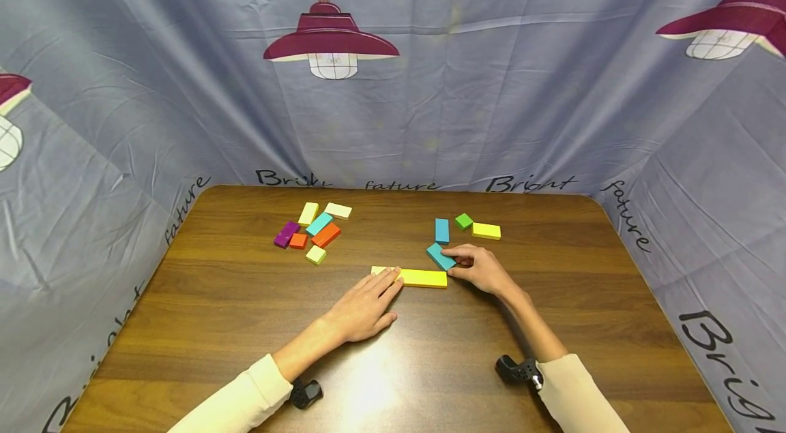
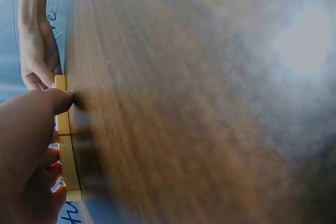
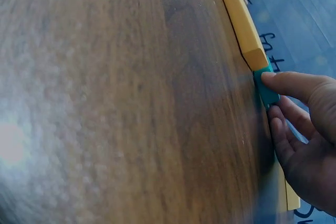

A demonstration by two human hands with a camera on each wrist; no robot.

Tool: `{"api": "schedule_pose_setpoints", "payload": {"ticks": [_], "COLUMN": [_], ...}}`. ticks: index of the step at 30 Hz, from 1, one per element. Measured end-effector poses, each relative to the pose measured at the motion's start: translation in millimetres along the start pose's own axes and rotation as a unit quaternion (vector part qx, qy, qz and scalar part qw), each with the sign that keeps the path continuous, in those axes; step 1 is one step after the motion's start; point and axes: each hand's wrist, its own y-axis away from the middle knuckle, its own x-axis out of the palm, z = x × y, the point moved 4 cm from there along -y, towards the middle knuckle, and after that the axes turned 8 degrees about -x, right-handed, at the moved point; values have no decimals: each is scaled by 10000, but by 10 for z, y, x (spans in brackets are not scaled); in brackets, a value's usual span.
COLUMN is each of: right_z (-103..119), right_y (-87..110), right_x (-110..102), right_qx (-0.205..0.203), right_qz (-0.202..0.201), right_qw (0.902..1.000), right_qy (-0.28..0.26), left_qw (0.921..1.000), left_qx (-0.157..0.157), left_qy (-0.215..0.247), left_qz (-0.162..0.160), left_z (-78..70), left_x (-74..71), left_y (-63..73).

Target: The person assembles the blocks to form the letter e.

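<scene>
My left hand (image 1: 362,307) lies with its fingers stretched out over a row of two blocks set end to end. Its fingertips rest on a pale yellow block (image 1: 378,271) and the near end of a bright yellow block (image 1: 426,278). My right hand (image 1: 482,269) pinches a teal block (image 1: 439,256) between thumb and fingers. That block is angled, just behind the bright yellow block's right end. In the right wrist view the right hand (image 3: 310,114) has its fingertips on the teal block (image 3: 266,88). Behind it lies a blue block (image 1: 441,230).
A green block (image 1: 464,221) and a yellow block (image 1: 486,231) lie behind the right hand. At the back left is a loose group of several blocks, among them a purple block (image 1: 286,234) and an orange block (image 1: 326,235). Printed curtains stand around the wooden table (image 1: 245,324).
</scene>
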Motion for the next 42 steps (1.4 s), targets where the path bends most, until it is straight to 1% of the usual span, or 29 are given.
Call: {"api": "schedule_pose_setpoints", "payload": {"ticks": [10, 18, 35, 42], "right_z": [4, 4, 2, 6], "right_y": [4, 2, 15, 17], "right_x": [21, 19, 22, 26], "right_qx": [86, 6, 3, -12], "right_qz": [-96, -116, -166, -198], "right_qw": [9999, 9999, 9998, 9998], "right_qy": [-107, 10, -72, -17], "left_qw": [10000, 10000, 9999, 10000], "left_qx": [-45, -39, -61, -50], "left_qy": [66, 66, 60, 61], "left_qz": [36, 12, 53, 29], "left_z": [1, 2, 5, 5], "left_x": [3, -4, 6, 8], "left_y": [-3, -2, -3, -3]}}
